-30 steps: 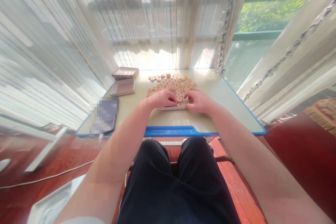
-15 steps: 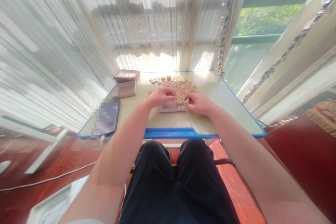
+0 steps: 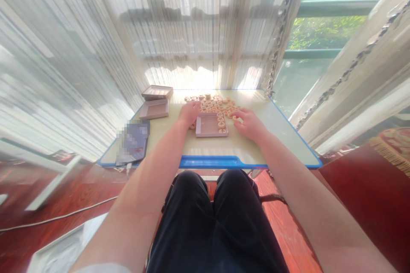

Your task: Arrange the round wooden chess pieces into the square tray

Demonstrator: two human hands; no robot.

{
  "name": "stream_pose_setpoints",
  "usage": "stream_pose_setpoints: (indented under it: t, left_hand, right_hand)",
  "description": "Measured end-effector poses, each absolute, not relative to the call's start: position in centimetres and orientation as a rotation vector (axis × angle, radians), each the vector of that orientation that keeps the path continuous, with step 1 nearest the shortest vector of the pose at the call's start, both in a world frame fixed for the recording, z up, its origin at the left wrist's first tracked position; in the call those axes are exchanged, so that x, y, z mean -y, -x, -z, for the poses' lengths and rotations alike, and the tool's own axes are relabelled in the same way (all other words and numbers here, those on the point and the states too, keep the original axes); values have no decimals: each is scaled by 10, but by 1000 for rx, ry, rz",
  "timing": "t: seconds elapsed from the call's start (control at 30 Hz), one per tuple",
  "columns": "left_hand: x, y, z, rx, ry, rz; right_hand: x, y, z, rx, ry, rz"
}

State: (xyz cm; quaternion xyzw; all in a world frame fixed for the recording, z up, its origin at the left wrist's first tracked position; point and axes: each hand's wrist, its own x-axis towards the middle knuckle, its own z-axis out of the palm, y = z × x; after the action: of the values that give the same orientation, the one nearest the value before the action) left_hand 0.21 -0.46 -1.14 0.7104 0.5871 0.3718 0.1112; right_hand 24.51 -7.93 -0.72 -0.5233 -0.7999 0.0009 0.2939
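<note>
Flanking pink tray (image 3: 207, 127): left hand (image 3: 188, 113), right hand (image 3: 249, 124) on round wooden discs (image 3: 218, 104); grip unclear.

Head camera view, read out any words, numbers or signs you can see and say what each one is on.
Nothing can be read here.
Round wooden pieces, loose and in the tray: marks on their tops, too small to read.
Dark flat item at the table's left edge: blurred, unreadable.
Two box halves: no lettering visible.
</note>
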Motion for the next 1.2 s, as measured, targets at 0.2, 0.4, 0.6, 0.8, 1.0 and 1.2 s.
stream_pose_setpoints:
  t: [0.2, 0.4, 0.6, 0.8, 1.0, 1.2]
  left_hand:
    - [4, -2, 9, -1688, -2105, -1017]
    - [2, -4, 9, -1667, -2119, -894]
    - [-4, -4, 13, -1641, -2005, -1003]
    - [-1, -7, 11, -1704, -2012, -1047]
    - [2, -8, 10, -1732, -1930, -1119]
    - [2, -5, 11, -1733, -1866, -1151]
  right_hand:
    - [87, -239, 7, 1931, 1363, -86]
    - [60, -219, -18, 2031, 1349, -235]
    - [5, -218, -7, 2104, 1653, -135]
    - [-2, -238, 12, 2123, 1726, -22]
    - [2, -232, 12, 2110, 1628, -62]
    - [-1, -229, 15, 2185, 1536, -172]
